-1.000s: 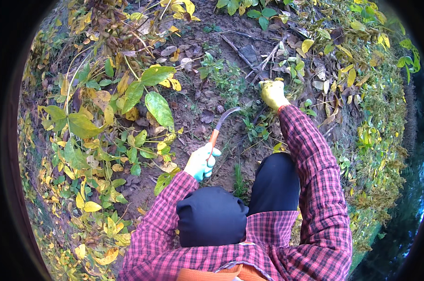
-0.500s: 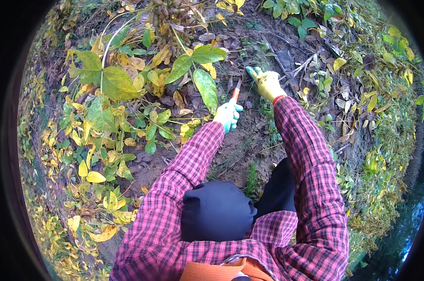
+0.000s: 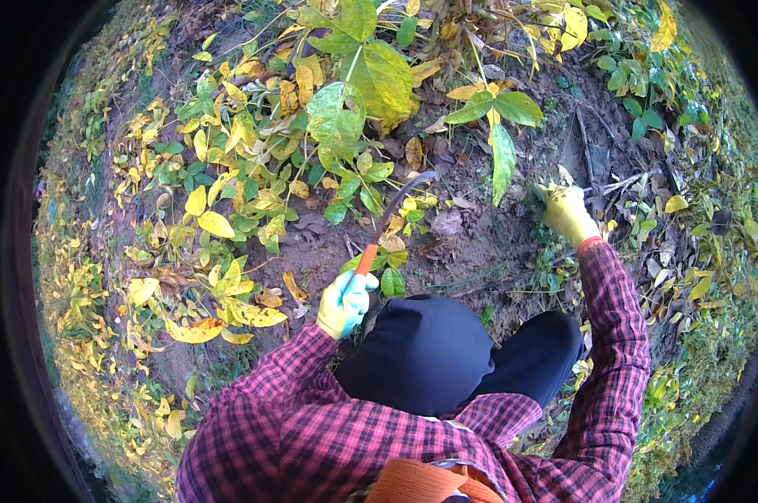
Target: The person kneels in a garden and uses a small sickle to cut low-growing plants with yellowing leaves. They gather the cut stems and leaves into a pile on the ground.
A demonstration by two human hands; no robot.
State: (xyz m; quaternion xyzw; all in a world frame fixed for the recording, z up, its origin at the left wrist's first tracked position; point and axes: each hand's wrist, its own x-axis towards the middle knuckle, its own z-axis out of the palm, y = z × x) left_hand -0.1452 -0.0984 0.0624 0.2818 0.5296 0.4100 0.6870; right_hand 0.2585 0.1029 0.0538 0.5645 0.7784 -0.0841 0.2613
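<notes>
My left hand (image 3: 344,303), in a pale blue-green glove, grips the orange handle of a sickle (image 3: 391,216). Its dark curved blade arcs up and to the right over bare soil, near low green and yellow leaves. My right hand (image 3: 568,213), in a yellow glove, reaches out to the right and is closed on small green weeds (image 3: 545,194) at ground level. Both arms wear red and black checked sleeves. My dark-trousered knees (image 3: 421,352) lie between the arms.
A leafy plant with big green and yellow leaves (image 3: 345,101) stands ahead at the upper middle. Yellow fallen leaves (image 3: 203,277) cover the ground on the left. Dry twigs (image 3: 597,159) and dark soil lie at the upper right, low green growth (image 3: 689,360) at the right.
My left hand has drawn back toward my knees with the sickle, after reaching forward. The right hand stays out on the weeds. The view has tilted, bringing the large plant to the top.
</notes>
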